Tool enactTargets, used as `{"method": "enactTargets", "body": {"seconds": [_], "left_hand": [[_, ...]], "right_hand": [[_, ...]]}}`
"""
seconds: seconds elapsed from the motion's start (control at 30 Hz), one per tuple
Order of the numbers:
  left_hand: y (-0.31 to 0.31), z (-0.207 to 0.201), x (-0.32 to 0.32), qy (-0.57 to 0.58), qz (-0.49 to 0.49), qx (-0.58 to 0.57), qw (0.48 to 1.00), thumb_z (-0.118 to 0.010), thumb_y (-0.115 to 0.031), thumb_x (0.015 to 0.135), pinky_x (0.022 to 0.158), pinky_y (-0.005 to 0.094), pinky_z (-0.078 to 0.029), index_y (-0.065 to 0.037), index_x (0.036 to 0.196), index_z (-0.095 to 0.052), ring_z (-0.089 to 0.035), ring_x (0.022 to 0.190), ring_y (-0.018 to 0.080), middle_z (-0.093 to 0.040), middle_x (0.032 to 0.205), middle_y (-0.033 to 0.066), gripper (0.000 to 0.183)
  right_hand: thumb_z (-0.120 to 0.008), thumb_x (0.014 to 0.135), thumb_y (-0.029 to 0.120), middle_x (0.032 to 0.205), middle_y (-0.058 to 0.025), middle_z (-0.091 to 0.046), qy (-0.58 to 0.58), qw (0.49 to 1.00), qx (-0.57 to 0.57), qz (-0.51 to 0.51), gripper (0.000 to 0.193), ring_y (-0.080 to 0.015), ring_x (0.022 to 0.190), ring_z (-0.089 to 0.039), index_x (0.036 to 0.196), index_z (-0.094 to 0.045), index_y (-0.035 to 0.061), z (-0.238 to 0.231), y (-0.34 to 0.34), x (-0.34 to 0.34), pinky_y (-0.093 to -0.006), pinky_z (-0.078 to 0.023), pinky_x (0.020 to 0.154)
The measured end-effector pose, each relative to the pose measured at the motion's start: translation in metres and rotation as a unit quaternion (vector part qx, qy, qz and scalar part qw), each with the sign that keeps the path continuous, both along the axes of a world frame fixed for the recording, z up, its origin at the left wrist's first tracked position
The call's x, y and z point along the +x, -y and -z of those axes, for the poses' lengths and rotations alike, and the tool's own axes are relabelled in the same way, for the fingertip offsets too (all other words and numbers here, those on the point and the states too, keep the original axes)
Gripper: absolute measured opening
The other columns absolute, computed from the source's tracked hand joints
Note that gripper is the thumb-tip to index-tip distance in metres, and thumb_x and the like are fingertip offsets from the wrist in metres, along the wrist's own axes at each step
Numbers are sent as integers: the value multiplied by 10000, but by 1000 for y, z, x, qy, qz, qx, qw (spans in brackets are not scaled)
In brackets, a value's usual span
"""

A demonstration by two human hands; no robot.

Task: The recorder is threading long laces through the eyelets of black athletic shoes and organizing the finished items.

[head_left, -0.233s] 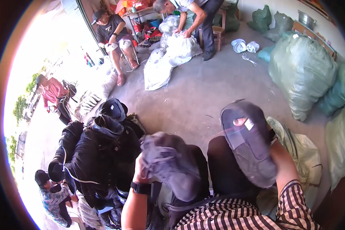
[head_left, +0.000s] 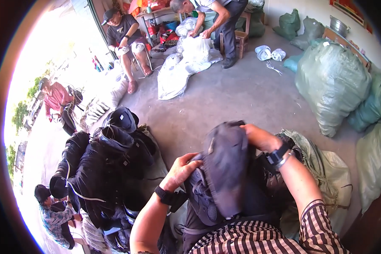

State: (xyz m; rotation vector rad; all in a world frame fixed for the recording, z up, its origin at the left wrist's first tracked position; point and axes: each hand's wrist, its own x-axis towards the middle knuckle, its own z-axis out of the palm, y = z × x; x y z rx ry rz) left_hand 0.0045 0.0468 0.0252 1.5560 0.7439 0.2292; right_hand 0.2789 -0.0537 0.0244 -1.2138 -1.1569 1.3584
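My left hand [head_left: 184,169] is closed on a dark grey shoe [head_left: 201,190] with a mesh-like surface, low over my lap. Its fingers bend over the top edge. Against that shoe, on its right side, lies a second dark grey shoe [head_left: 227,165], long, soft-looking and slightly blurred. My right hand [head_left: 260,137] grips the upper end of this second shoe, the fingertips partly hidden behind it. The two shoes overlap, so much of the first is covered. Both my wrists carry dark bands.
A heap of nested black pieces [head_left: 108,165] tied with white cord stands at my left. Pale sacking [head_left: 326,169] lies right of my knees; big green sacks [head_left: 332,80] stand beyond. Ahead, a person bends over a white sack [head_left: 173,80]; others sit at the left.
My right hand has brought its shoe leftward from the right side onto the one in my left hand. The left hand has shifted a little to the right and turned its shoe.
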Motion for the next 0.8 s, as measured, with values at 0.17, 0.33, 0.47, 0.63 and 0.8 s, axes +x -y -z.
{"method": "enactTargets", "body": {"seconds": [0.17,0.33,0.47,0.63,0.8], "left_hand": [[-13,24,-14,91,80,-185,975,-589,-229,863,933,291,-408,34,1231,-504,-546,1035,144,-591,1147,74,460],[-6,21,-34,54,-32,-179,982,-520,-218,926,852,257,-439,-1,1223,-515,-558,938,119,-601,1080,46,368],[9,3,-35,97,-104,128,981,-653,-288,831,928,328,-392,-53,1314,-445,-484,1093,170,-492,1238,106,576],[51,-20,-10,53,37,339,939,-803,-366,660,1069,458,-260,-84,1404,-289,-269,1315,375,-265,1416,242,947],[24,17,-18,117,31,142,982,-813,-303,639,1086,424,-253,-54,1406,-241,-283,1316,353,-233,1424,242,989]], "right_hand": [[-638,798,144,903,-88,-625,148,979,-132,48,334,-166,769,-611,1107,-593,24,-27,-18,-38,-307,-534,516],[-638,794,149,815,-58,-649,302,953,-30,0,297,-137,701,-600,1065,-627,28,-17,-24,-34,-279,-482,587],[-639,752,160,721,-107,-639,456,889,5,-47,272,-214,652,-601,992,-649,33,-28,-30,-47,-337,-464,615],[-627,773,192,717,-113,-637,507,861,20,-46,254,-242,651,-608,967,-648,31,-17,-30,-49,-345,-468,620],[-621,828,255,818,-144,-662,371,926,39,47,257,-260,742,-645,932,-645,22,-18,-2,-64,-339,-491,690]]}}
